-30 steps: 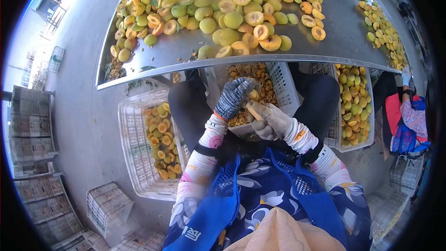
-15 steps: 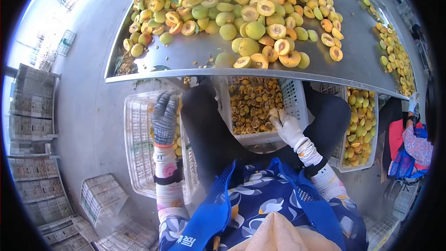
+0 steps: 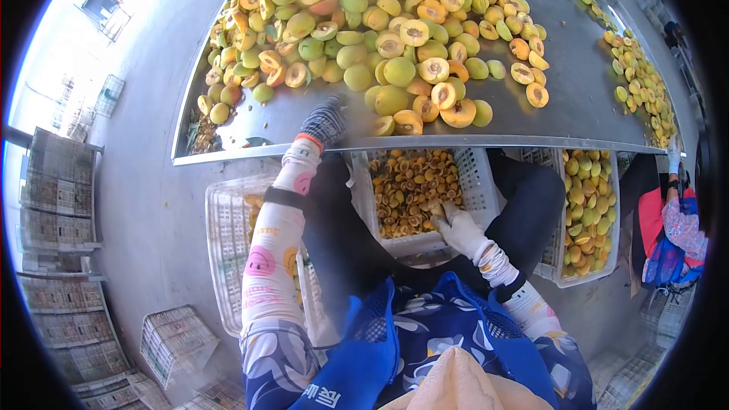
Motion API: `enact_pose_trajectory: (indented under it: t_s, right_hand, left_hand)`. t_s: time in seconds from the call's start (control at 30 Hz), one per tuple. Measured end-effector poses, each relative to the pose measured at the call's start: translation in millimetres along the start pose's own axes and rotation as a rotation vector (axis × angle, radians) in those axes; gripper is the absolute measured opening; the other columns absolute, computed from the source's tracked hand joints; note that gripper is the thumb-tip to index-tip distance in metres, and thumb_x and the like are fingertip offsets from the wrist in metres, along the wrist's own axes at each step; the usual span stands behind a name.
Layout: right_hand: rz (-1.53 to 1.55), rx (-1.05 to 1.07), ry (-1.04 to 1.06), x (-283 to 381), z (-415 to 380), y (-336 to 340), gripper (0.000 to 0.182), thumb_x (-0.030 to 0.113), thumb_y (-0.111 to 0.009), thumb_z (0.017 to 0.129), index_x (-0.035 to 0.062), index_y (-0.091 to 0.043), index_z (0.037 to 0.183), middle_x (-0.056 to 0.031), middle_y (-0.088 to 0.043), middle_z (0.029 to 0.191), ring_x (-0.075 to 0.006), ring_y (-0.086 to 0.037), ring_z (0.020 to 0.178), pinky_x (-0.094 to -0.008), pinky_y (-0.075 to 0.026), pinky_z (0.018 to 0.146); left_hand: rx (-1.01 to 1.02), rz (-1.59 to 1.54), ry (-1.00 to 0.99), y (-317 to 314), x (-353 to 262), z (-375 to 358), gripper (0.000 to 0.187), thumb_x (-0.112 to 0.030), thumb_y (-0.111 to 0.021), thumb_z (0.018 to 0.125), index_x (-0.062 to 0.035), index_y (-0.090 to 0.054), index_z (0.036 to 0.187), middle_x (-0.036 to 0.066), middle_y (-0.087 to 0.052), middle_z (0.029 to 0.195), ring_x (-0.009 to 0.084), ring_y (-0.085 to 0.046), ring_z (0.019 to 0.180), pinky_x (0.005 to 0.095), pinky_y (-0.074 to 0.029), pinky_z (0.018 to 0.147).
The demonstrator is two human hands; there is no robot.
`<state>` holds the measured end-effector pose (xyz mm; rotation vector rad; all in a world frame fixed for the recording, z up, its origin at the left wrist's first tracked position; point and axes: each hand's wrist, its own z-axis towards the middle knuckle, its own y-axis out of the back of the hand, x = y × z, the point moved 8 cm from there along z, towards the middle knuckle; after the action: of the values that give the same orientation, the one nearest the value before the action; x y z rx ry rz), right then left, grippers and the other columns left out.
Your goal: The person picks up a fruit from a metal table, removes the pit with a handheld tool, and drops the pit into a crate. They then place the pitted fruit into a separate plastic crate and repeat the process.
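My left hand [image 3: 325,121], in a grey knitted glove, reaches over the near edge of the metal table [image 3: 486,141]. Its fingers are smeared by motion and point toward the pile of halved yellow-green, peach-like fruit [image 3: 399,72]. In a white glove, my right hand [image 3: 462,231] is low between my knees, at the near rim of the middle crate [image 3: 477,182]. Its fingers are bent together, and I cannot tell what they hold. Small brownish-yellow, pit-like pieces [image 3: 414,190] fill that crate.
A white crate [image 3: 228,258] with some fruit stands left of my legs. Another crate [image 3: 588,212] on the right holds fruit halves. Stacked crates [image 3: 57,190] line the far left. A co-worker [image 3: 676,228] sits at the right, near more fruit [image 3: 642,91].
My left hand has risen from above the left crate and moved right, over the table edge. My right hand remains by the middle crate's near rim. The view has shifted slightly.
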<state>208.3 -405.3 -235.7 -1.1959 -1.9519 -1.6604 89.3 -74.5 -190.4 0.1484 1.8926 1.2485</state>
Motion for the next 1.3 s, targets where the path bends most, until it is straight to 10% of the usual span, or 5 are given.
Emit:
enact_pose_trajectory:
  t_s: [0.3,0.57,0.93,1.07,1.3]
  right_hand:
    - [0.307,-0.253,0.234,71.0,-16.9,52.1,0.025,0.025,-0.05,0.094,0.0013,-0.052,0.101,-0.0261,-0.062,0.082,-0.0431,-0.06,0.078,-0.044,-0.048,0.064]
    - [0.029,-0.307,0.435,155.5,-18.9,62.9,0.028,0.028,-0.05,0.094,0.0017,-0.045,0.087,-0.02,-0.055,0.057,-0.0395,-0.059,0.058,-0.0488,-0.044,0.05]
    - [0.353,-0.107,0.424,135.1,4.0,36.4,0.039,0.032,-0.044,0.097,-0.0056,-0.05,0.093,-0.0202,-0.058,0.063,-0.0341,-0.059,0.052,-0.0422,-0.046,0.048]
    - [0.829,0.319,-0.038,129.4,-4.4,14.4,0.039,0.044,-0.043,0.096,0.007,-0.048,0.086,-0.002,-0.045,0.056,-0.0115,-0.043,0.042,-0.0252,-0.035,0.036]
    - [1.108,0.378,-0.215,126.9,-20.8,10.1,0.038,0.05,-0.045,0.094,0.0147,-0.043,0.079,0.0022,-0.037,0.059,-0.0089,-0.034,0.044,-0.0256,-0.03,0.04]
  left_hand:
    - [-0.2,-1.912,0.274,-9.3,-96.2,-147.6,0.053,-0.054,-0.054,0.087,-0.0075,-0.053,0.113,0.013,-0.061,0.098,0.0216,-0.063,0.072,0.0284,-0.054,0.056]
    - [-0.267,-1.868,0.107,-53.9,-121.8,-160.1,0.043,-0.039,-0.043,0.097,-0.0037,-0.049,0.122,0.011,-0.058,0.111,0.021,-0.058,0.097,0.0348,-0.05,0.086]
    - [-0.937,0.103,-0.332,-26.8,-140.5,-182.5,0.037,-0.004,-0.047,0.087,0.0009,-0.049,0.123,0.021,-0.055,0.114,0.0352,-0.056,0.1,0.0395,-0.046,0.088]
    - [-0.429,-0.096,-0.201,-23.9,-137.7,-152.9,0.029,-0.013,-0.047,0.093,-0.0001,-0.055,0.117,0.026,-0.058,0.108,0.0378,-0.059,0.095,0.0412,-0.048,0.084]
    - [-0.444,-0.621,-0.361,-30.5,-138.8,-157.1,0.031,-0.014,-0.051,0.093,-0.0002,-0.054,0.121,0.02,-0.061,0.11,0.0326,-0.059,0.103,0.0363,-0.045,0.091]
